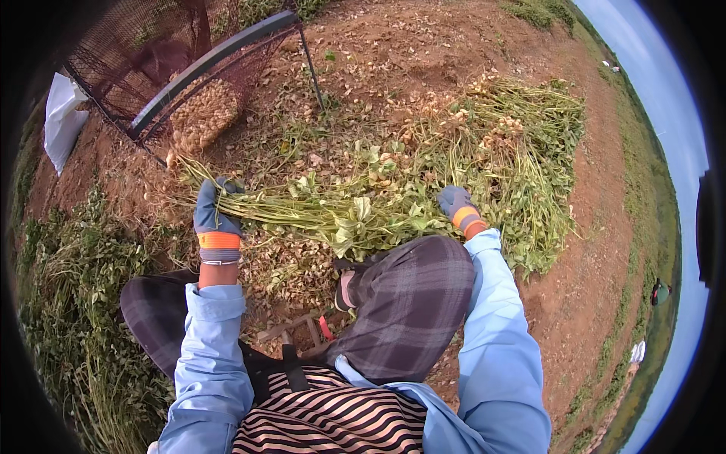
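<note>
A bunch of pulled peanut plants (302,212) stretches sideways in front of me, its leafy tops to the right. My left hand (215,206), in a grey glove with an orange cuff, is closed around the stems near their root end. At the leafy end, my right hand (456,203), gloved alike, has its fingers curled into the greenery, partly hidden by leaves. Close beyond it lies a pile of peanut plants (529,163) with pale pods among the stems.
A dark-framed net (215,64) stands at the far left, with a heap of picked peanuts (204,113) in it. Beside it is a white sack (63,121). More green plants (76,303) lie at my left. Dry leaves litter the reddish soil (423,45).
</note>
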Tool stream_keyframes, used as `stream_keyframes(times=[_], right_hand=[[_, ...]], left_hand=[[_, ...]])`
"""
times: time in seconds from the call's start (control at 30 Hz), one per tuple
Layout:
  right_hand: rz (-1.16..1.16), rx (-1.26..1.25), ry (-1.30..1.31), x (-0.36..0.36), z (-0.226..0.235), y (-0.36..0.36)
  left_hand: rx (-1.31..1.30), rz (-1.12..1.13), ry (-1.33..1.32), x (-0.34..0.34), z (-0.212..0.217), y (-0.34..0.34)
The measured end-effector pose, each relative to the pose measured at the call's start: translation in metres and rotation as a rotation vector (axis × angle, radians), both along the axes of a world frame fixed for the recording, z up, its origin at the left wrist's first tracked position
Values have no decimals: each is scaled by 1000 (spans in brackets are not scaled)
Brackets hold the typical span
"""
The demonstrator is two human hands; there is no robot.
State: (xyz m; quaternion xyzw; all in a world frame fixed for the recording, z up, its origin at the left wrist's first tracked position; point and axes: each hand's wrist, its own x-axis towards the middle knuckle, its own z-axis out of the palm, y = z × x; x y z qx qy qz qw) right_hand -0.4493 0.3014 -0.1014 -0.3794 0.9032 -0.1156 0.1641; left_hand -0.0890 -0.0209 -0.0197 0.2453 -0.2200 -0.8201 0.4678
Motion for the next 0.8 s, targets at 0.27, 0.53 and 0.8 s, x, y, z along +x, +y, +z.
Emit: stream_keyframes(times=[0.27, 0.53, 0.8], right_hand=[[154, -264, 193, -32, -52, 67], [72, -347, -137, 73, 161, -77], [724, -662, 1, 261, 178, -230]], left_hand=[[-298, 188, 30, 99, 51, -109], [-235, 175, -156, 118, 72, -86], [-79, 9, -29, 59, 72, -30]])
